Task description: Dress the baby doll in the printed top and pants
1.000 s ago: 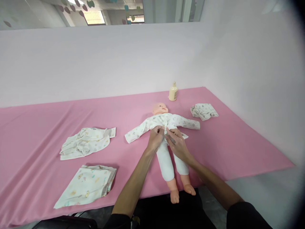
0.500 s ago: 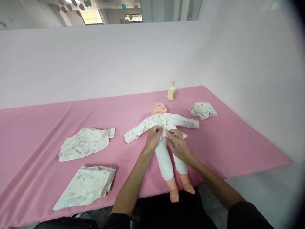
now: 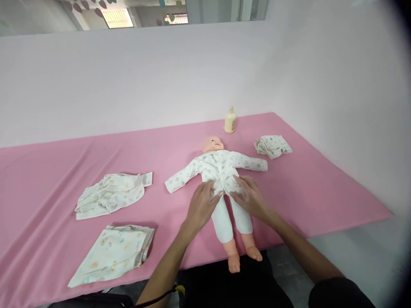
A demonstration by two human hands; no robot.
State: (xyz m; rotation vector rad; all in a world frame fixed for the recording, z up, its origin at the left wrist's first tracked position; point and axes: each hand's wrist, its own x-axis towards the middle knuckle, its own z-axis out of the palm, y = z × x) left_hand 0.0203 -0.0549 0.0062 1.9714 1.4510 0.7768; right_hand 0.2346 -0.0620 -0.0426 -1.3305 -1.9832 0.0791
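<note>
A baby doll (image 3: pixel 221 222) lies on its back, head away from me and feet over the near edge of the pink-covered table. It wears a white patterned long-sleeved baby shirt (image 3: pixel 215 162), whose front panels meet at the middle. My left hand (image 3: pixel 203 203) rests at the shirt's lower left side, fingers apart. On the other side, my right hand (image 3: pixel 249 197) lies along the lower right hem with its fingers spread. Neither hand grips the cloth visibly. White leggings cover the doll's legs down to the ankles.
A cream pump bottle (image 3: pixel 230 121) stands behind the doll. A folded patterned cloth (image 3: pixel 273 146) lies at the right. To the left are a crumpled baby garment (image 3: pixel 112 193) and a folded printed cloth (image 3: pixel 114 254) on the pink sheet (image 3: pixel 180 149). A white wall backs the table.
Both hands have let go of the shirt's middle front and moved apart toward its lower sides, fingers opening. The shirt front now lies flatter over the doll.
</note>
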